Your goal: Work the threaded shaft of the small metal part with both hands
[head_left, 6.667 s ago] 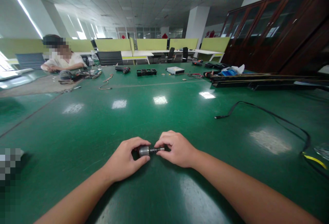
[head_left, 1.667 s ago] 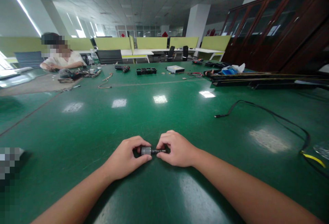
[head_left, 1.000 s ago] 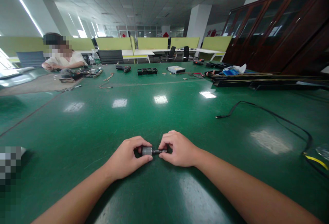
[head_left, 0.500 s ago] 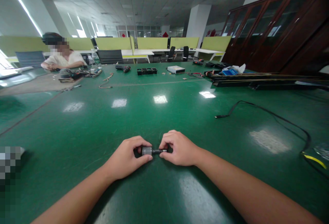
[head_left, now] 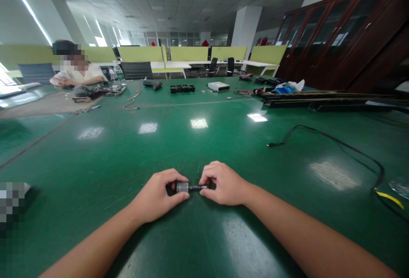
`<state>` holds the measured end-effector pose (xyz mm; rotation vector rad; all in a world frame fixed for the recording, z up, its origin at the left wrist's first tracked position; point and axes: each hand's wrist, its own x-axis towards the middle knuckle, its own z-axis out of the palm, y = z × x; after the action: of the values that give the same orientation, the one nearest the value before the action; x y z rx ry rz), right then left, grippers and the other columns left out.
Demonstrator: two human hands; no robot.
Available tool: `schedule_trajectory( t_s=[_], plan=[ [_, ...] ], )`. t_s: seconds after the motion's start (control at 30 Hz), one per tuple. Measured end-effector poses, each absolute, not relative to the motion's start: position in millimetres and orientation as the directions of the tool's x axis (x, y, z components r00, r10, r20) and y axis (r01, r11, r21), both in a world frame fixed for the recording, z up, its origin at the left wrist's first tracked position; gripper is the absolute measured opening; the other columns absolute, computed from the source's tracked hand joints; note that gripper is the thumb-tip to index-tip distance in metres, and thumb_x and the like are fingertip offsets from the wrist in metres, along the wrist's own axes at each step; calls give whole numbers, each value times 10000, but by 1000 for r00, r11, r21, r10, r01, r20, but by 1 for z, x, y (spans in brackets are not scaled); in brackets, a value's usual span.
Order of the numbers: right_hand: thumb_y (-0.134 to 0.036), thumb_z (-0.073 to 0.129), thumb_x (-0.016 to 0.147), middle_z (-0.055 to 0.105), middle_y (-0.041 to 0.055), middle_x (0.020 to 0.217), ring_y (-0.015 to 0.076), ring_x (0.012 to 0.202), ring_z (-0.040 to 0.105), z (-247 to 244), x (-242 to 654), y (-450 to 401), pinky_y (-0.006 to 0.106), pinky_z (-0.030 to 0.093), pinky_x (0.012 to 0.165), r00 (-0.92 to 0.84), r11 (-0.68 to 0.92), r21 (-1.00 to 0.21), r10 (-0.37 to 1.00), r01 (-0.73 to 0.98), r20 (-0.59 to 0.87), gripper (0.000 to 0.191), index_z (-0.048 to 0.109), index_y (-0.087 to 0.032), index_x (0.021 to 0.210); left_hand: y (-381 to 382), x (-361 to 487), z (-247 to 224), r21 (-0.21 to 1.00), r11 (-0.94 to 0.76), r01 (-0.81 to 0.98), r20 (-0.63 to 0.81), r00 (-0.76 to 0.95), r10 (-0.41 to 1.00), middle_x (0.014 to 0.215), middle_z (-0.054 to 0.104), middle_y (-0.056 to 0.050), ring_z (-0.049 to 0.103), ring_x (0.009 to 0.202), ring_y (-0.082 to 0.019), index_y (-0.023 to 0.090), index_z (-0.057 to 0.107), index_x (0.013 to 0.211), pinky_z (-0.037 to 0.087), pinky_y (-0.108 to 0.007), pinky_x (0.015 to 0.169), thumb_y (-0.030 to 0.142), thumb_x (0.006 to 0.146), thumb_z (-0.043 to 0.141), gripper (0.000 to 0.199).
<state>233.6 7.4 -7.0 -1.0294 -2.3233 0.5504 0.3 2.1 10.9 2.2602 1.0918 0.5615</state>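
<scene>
A small grey metal cylinder with a thin dark shaft (head_left: 182,187) lies level, low over the green table (head_left: 159,146) in front of me. My left hand (head_left: 163,193) is closed around the thick cylinder end, thumb in front and fingers behind. On the other side, my right hand (head_left: 222,184) pinches the ringed far end of the shaft between thumb and fingertips. A short stretch of bare shaft shows between the two hands. Whether the piece touches the tabletop I cannot tell.
A black cable (head_left: 338,142) curves along the right side. Farther back are a power drill (head_left: 152,85), a black slotted part (head_left: 182,88), a pale flat box (head_left: 218,86) and dark metal rails (head_left: 287,101). Across the table at left sits a person (head_left: 79,73).
My right fingertips have shifted very slightly to the right along the shaft. The left hand keeps its grip on the cylinder.
</scene>
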Motion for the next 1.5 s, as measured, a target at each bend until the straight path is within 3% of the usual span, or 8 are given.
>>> schedule_trajectory(
  t_s=[0.5,1.1,1.5],
  plan=[
    [-163,770,655,622,-25,655,130,646,555,-7,243,13,285,399,715,-576,616,-568,768,546,280,108,668,-171,686,1,1,11,643,-508,573,125,576,808,848,661,-18,590,757,-164,203,709,984,445,-260,697,288,818,687,187],
    [-128,693,634,553,-35,616,100,562,510,-3,256,16,211,376,534,-592,564,-606,785,561,182,71,660,-162,686,2,1,13,638,-500,585,117,569,814,857,664,-18,598,761,-164,204,708,989,452,-267,704,296,817,692,196],
    [-130,689,639,575,-22,616,108,577,523,-6,252,16,207,391,529,-579,549,-646,791,531,196,59,665,-159,684,2,0,11,638,-503,582,122,569,813,848,668,-20,597,752,-164,204,707,984,453,-259,691,308,818,684,197]
  ],
)
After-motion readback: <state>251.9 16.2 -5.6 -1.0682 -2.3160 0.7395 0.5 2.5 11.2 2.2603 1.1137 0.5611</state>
